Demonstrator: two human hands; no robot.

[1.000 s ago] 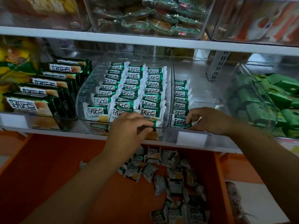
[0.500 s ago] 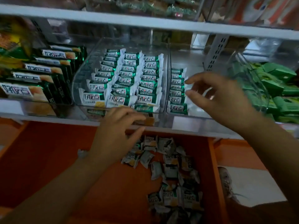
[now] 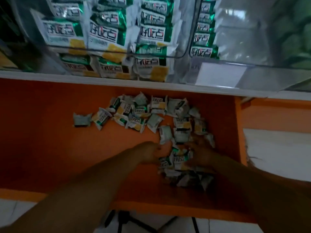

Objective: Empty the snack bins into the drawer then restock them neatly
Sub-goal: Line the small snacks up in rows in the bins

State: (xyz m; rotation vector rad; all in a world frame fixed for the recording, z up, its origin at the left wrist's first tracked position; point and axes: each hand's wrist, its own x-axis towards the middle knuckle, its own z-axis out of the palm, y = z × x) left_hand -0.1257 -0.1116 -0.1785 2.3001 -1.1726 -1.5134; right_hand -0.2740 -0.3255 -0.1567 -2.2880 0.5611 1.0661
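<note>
1. In the orange drawer (image 3: 42, 140): loose snack packets (image 3: 151, 115) heaped toward its right side.
2. Left hand (image 3: 148, 153) and right hand (image 3: 200, 157) both at the heap; grip unreadable, too blurred.
3. Clear bins (image 3: 244, 47) above hold neat rows.

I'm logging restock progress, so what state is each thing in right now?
Drawer: open, pulled out under the shelf.
Loose packets: scattered unsorted on the drawer floor.
Middle bin: filled with neat rows of packets.
Right bin: one row along its left wall, the rest looks bare.
Left hand: at the pile's edge; grip too blurred to tell.
Right hand: on the pile; grip too blurred to tell.
</note>
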